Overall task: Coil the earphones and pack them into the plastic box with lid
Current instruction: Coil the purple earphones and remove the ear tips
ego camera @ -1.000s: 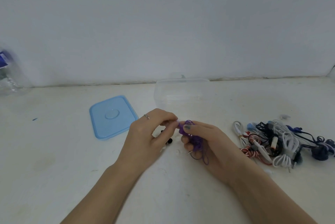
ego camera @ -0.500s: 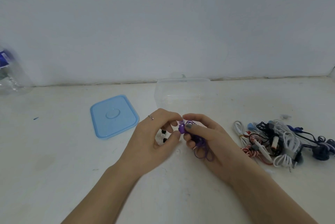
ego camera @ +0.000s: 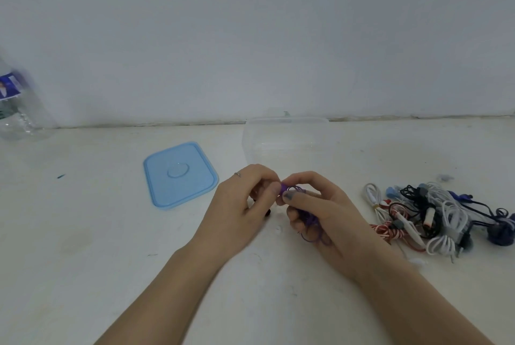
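1. The purple earphones (ego camera: 308, 219) sit bunched between both hands, just above the middle of the tabletop (ego camera: 83, 233) and in front of the clear plastic box (ego camera: 284, 138).
2. The right hand (ego camera: 326, 213) has its fingers curled round the looped cord, thumb pressing on top; a few loops hang out below the palm.
3. The left hand (ego camera: 239, 205) pinches the purple end piece between thumb and fingertips. A small black part peeks out under it; I cannot tell what it belongs to.
4. The cord looks thin, light and limp, so I'd judge it will spring out of its coil if the grip loosens. Holding the whole bundle across its middle seems safer than holding a single strand.
5. The hard end piece gives the surest pinch; the wire itself probably slides between fingers.
6. The box looks empty as far as I can see through its wall, open at the top, near the far edge of the tabletop. Its blue lid (ego camera: 179, 174) lies flat to the left, apart from it.
7. A tangled pile of other earphones (ego camera: 434, 213) waits toward the right edge; those cords could snag each other when lifted.
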Motion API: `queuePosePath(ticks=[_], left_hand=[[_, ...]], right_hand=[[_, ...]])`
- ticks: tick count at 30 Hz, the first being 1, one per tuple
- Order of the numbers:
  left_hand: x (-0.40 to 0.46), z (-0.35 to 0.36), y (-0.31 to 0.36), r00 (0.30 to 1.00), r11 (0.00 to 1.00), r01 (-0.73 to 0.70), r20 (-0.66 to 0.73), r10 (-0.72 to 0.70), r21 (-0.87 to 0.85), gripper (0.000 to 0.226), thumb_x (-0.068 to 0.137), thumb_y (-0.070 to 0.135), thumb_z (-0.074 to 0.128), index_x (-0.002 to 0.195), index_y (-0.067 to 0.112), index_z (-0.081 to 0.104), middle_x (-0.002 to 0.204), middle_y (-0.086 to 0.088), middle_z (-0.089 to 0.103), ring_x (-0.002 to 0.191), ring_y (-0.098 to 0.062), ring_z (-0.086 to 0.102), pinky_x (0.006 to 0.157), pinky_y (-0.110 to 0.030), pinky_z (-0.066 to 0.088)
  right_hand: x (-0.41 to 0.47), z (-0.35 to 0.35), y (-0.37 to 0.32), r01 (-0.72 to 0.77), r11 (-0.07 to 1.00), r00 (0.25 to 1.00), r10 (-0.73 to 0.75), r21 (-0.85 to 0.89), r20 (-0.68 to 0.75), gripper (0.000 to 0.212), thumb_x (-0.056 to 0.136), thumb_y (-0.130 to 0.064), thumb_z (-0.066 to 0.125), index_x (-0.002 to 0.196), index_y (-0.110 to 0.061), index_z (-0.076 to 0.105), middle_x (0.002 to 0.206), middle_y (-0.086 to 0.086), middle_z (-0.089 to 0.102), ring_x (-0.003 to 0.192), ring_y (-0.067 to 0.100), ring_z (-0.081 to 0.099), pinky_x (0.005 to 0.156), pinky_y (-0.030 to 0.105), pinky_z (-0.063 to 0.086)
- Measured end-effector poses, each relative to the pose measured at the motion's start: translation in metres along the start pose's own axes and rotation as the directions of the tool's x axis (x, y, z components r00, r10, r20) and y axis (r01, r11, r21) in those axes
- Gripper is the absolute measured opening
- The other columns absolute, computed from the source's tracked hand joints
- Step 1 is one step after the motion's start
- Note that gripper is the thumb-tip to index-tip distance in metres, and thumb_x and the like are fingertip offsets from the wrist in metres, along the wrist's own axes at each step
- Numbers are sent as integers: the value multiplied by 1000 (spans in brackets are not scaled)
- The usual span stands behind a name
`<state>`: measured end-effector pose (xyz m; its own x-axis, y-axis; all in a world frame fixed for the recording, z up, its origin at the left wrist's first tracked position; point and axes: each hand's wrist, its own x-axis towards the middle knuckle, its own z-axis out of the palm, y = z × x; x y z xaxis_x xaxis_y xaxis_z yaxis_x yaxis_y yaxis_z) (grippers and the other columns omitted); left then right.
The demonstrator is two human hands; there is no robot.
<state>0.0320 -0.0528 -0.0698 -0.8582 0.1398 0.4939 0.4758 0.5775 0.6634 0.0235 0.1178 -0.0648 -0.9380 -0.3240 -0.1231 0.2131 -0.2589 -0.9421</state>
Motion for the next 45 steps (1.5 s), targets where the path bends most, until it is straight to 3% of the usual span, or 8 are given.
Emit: queuePosePath(ticks=[5, 10, 14, 23, 30, 35, 41, 45], left_hand=[[-1, -5, -5, 1000, 999, 27, 0, -27, 20, 18, 103, 13, 51, 100, 24, 65, 87, 12, 67, 85, -11, 65, 72, -18, 48], [-3, -10, -18, 991, 974, -16, 132, -15, 226, 16, 82, 23, 64, 95, 31, 68, 95, 20, 58, 91, -6, 60, 66, -11, 38], [-4, -3, -24, 984, 952, -49, 176, -5, 303, 12, 86, 27, 70, 96, 33, 70, 96, 22, 57, 91, -4, 52, 74, -22, 45], [-3, -2, -22, 986, 968, -76, 163, 37, 238, 7, 90, 25, 66, 93, 30, 63, 94, 19, 57, 90, -9, 55, 75, -26, 46], [-4, -2, -19, 993, 979, 4, 117, -29, 205, 8, 90, 33, 56, 97, 35, 59, 95, 15, 63, 91, -8, 59, 73, -31, 50], [-4, -4, -11, 996, 989, 37, 77, -48, 142, 17, 93, 15, 64, 92, 31, 58, 82, 14, 62, 85, -11, 58, 62, -16, 38], [-3, -2, -1, 998, 996, -30, 59, 26, 80, 9, 92, 18, 65, 88, 26, 62, 81, 14, 62, 78, -12, 55, 66, -20, 43], [-3, -3, 2, 1000, 999, 7, 24, -8, 40, 11, 92, 13, 70, 87, 22, 65, 72, 20, 59, 73, -8, 54, 65, -12, 39]], right_hand=[[-2, -1, -1, 42, 999, 999, -42, -21, -33, 14, 92, -4, 61, 101, -10, 70, 70, 7, 64, 43, 13, 32, 42, 26, 16], [0, -2, 0, 52, 999, 997, -53, -15, -59, 11, 92, -7, 63, 100, -8, 69, 73, 8, 63, 43, 14, 33, 39, 22, 18], [2, -2, 3, 75, 997, 994, -77, -30, -77, 7, 91, -8, 64, 96, -10, 69, 77, 9, 66, 45, 16, 39, 40, 22, 22], [3, -3, 4, 109, 993, 986, -113, -39, -119, 12, 94, -10, 61, 86, -14, 68, 82, 13, 69, 46, 19, 43, 41, 21, 20], [3, -2, 5, 115, 991, 984, -123, -68, -128, 5, 94, -4, 59, 94, -6, 64, 83, 12, 67, 51, 19, 49, 38, 21, 22], [1, -1, 4, 114, 991, 985, -122, -70, -125, 6, 95, -6, 60, 95, -6, 66, 80, 13, 69, 53, 17, 54, 39, 18, 32], [2, -1, 5, 128, 987, 984, -139, -101, -111, 7, 95, -8, 61, 94, -6, 67, 70, 12, 65, 54, 18, 52, 38, 19, 29], [2, -1, 6, 143, 985, 981, -154, -95, -116, 8, 95, -8, 61, 95, -6, 69, 69, 13, 65, 53, 18, 51, 38, 19, 29]])
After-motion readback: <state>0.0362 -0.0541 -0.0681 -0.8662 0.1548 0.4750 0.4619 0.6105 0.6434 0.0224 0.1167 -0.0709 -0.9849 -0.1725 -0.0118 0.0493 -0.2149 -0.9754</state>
